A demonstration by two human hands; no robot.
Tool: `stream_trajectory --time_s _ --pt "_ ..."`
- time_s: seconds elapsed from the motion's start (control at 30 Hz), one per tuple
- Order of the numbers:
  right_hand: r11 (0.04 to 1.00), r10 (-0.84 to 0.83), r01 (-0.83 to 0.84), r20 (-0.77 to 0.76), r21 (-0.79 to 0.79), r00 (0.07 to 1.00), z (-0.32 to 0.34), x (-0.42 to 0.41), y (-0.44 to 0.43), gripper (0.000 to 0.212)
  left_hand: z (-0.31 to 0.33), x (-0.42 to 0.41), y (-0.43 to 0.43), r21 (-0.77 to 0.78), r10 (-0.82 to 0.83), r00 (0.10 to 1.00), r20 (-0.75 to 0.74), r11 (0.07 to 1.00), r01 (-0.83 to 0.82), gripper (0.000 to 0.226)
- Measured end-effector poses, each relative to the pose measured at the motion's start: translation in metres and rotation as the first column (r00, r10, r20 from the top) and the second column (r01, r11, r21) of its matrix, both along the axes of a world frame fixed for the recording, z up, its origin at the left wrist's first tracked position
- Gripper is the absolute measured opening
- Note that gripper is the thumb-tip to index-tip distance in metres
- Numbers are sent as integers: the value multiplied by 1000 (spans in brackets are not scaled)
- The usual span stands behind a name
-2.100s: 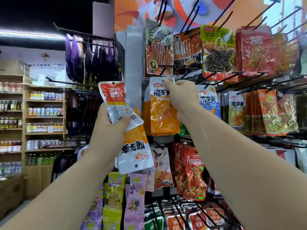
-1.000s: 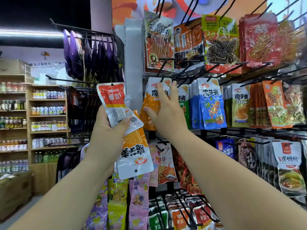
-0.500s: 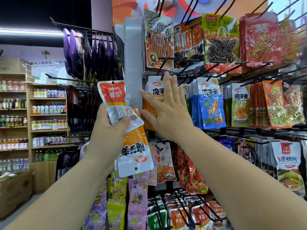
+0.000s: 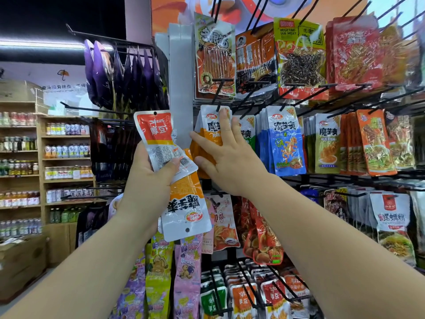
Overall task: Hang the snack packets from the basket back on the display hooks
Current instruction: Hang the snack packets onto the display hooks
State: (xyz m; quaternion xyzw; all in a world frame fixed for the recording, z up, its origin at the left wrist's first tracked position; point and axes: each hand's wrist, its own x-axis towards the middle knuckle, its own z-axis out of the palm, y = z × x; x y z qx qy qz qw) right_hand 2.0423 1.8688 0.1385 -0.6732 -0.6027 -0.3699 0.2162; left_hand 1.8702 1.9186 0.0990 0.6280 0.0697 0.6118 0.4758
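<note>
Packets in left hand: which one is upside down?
The orange-and-white packet below the left hand: its hang hole is at the bottom, print inverted. The red-topped packet has its hole on top.

Bright, even shop light; wide-angle frame, crisp centre, softer edges.
Ceiling strip light (image 4: 46,43) glows upper left against a dark ceiling (image 4: 57,14). Left hand (image 4: 147,180), right hand (image 4: 232,162) and the held packets (image 4: 186,203) evenly lit, sharp. White glare streaks on glossy top-row packets (image 4: 301,58). Bottle shelves (image 4: 64,162) far left soft, slightly smeared. Fisheye bends the hooks (image 4: 391,10) top right and stretches both forearms (image 4: 80,272) at the bottom corners.
</note>
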Motion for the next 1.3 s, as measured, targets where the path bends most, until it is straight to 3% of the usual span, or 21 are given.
stream_trajectory --time_s 0.13,0.2,0.27,0.33,0.43,0.47,0.57,0.73,0.9,0.97,1.1,1.3 --pt "1000 10 -9 -17 22 1000 -2 -3 -10 59 0 -1 -4 9 -3 1000 -1 1000 3 35" --pt "981 122 -118 -19 152 992 -7 -8 -17 58 -1 -3 -7 11 -20 1000 -4 1000 20 34" --pt "904 282 -256 -27 343 959 -13 -19 -27 61 -2 -6 -11 25 -59 998 -12 998 60 34" --pt "839 440 -333 -176 429 881 -17 -33 -40 62 -7 -11 -16 61 -138 989 -56 988 141 36" --pt "824 556 -375 -478 424 680 -25 -55 -56 85 -21 -14 -29 108 -234 949 -212 959 261 43" --pt "819 567 -381 -509 429 647 -30 -59 -58 84 -28 -14 -32 105 -241 940 -242 956 273 43" --pt "800 599 -385 -572 461 560 -53 -63 -57 50 -49 -11 -38 59 -253 929 -269 959 278 43" --pt "780 623 -269 -659 565 421 -107 -64 -54 40 -88 -8 -40 -69 -298 890 -345 954 292 45" --pt "812 557 -92 -717 577 420 -152 -66 -67 39 -131 -12 -48 -360 -451 829 -330 872 331 78" --pt "824 533 -40 -750 565 391 -170 -65 -72 39 -147 -16 -54 -352 -496 786 -369 857 376 89" --pt "855 474 33 -806 518 355 -201 -67 -87 41 -175 -18 -71 -398 -547 724 -421 828 395 91" --pt "858 447 180 -872 481 201 -239 -59 -128 25 -218 -13 -84 -411 -464 785 -411 863 295 90"
